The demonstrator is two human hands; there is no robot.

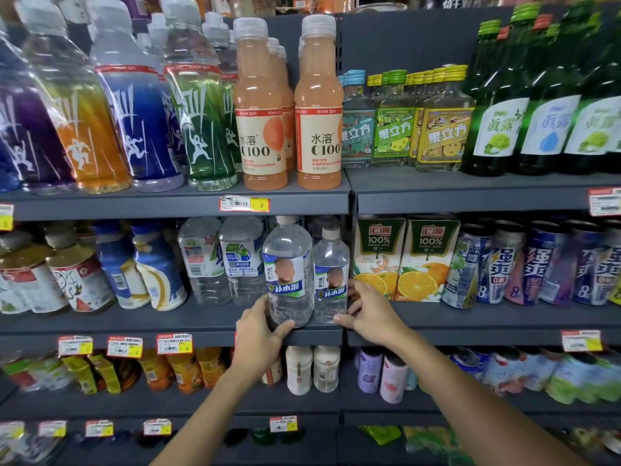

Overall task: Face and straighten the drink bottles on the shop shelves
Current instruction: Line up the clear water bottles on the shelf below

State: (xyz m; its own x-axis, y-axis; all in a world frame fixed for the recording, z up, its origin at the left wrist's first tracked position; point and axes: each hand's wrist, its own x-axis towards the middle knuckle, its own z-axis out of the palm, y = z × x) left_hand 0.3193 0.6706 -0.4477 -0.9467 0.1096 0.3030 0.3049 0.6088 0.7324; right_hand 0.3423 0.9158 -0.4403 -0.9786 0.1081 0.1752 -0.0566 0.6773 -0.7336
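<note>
Clear plastic is showing between both hands: the left hand (260, 334) is gripping the base of the bigger water bottle (288, 274), while the right hand (369, 314) is cupping the smaller bottle (331, 277) beside it. Both bottles are standing upright, labels forward, at the front edge of the middle shelf (168, 322), left of the juice cartons (406, 257).
</note>
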